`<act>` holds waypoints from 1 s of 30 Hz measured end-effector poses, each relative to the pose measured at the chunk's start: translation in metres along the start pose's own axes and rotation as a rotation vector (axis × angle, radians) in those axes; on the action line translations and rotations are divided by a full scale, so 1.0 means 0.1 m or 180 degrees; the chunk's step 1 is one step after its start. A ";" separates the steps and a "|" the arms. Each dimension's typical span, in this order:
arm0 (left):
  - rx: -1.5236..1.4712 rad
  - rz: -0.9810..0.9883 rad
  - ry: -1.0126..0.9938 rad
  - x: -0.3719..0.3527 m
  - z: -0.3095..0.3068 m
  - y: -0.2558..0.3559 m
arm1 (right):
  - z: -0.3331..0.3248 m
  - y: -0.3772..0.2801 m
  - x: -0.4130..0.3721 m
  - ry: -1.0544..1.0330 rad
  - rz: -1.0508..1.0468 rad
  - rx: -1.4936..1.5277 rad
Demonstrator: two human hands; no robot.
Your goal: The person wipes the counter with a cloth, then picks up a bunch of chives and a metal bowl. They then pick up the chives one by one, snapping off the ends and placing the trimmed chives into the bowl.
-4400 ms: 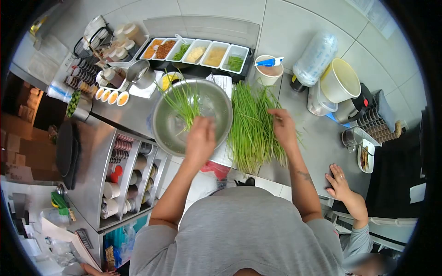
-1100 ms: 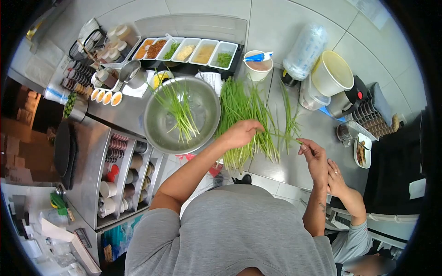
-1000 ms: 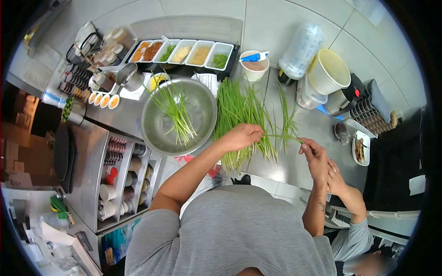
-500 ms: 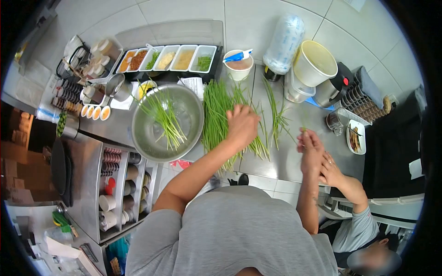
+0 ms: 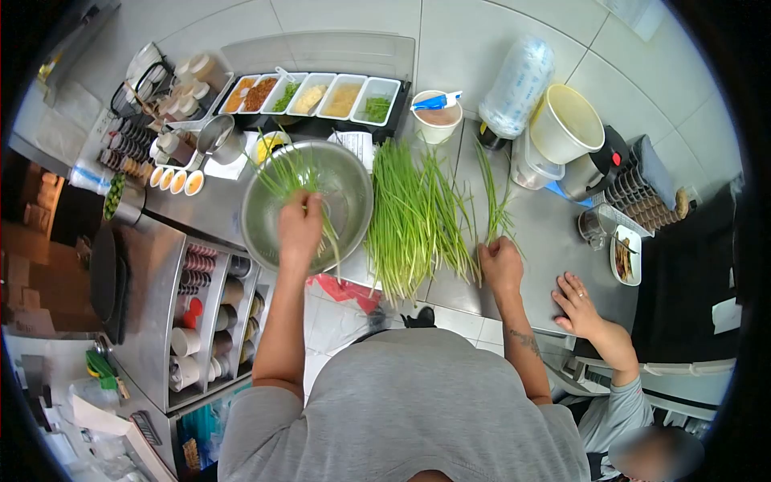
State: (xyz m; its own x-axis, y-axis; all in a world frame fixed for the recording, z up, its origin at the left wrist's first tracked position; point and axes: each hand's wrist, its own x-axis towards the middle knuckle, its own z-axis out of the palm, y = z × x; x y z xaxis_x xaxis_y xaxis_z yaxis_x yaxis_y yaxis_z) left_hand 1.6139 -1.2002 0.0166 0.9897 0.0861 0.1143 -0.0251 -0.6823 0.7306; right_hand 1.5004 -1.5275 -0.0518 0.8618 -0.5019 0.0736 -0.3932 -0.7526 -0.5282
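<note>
My left hand (image 5: 299, 229) is closed over the steel bowl (image 5: 363, 197), gripping long green chives (image 5: 281, 173) whose tips fan out inside the rim. To the bowl's right lies a large pile of chives (image 5: 414, 217) on the steel counter, stalk ends toward me. Beyond that pile, my right hand (image 5: 501, 267) is closed at the lower ends of a smaller, loose row of chives (image 5: 495, 205). Its fingertips are partly hidden, but the stalks run into them.
A co-worker's hand (image 5: 577, 307) rests on the counter's right edge. Along the back stand a rack of topping trays (image 5: 343, 96), a white tub (image 5: 437, 120), a plastic-wrapped roll (image 5: 518, 88) and a cream bucket (image 5: 566, 124). A white dish (image 5: 626, 255) sits far right.
My left hand has moved from the big pile to the bowl, now with chives in it. My right hand has come left onto the small row. The co-worker's hand has drawn apart from my wrist.
</note>
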 end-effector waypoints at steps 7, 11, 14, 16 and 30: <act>-0.1081 0.0714 -0.0800 -0.29 0.48 0.34 | -0.21 -0.02 -0.08 -0.0373 0.0562 0.2091; -0.1971 0.0586 -0.2190 -0.63 1.21 0.77 | -0.34 -0.28 -0.26 -0.0578 0.0474 0.2554; -0.2352 0.0281 -0.2412 -0.73 1.40 0.92 | -0.30 -0.34 -0.33 -0.0685 0.0450 0.2721; -0.2408 0.0310 -0.2354 -0.73 1.48 0.92 | -0.26 -0.35 -0.34 -0.0758 0.0314 0.2759; -0.2839 -0.0506 -0.2351 -0.62 1.25 0.79 | -0.24 -0.62 0.03 -0.0891 0.0266 0.3144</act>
State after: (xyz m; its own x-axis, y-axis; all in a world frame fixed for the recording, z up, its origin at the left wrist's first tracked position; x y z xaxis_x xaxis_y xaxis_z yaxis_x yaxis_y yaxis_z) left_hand 1.5680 -1.3503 -0.0166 0.8246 -0.5187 -0.2257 0.3070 0.0751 0.9487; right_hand 1.5198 -1.4921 0.0012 0.9373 -0.3240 -0.1283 -0.1255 0.0298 -0.9917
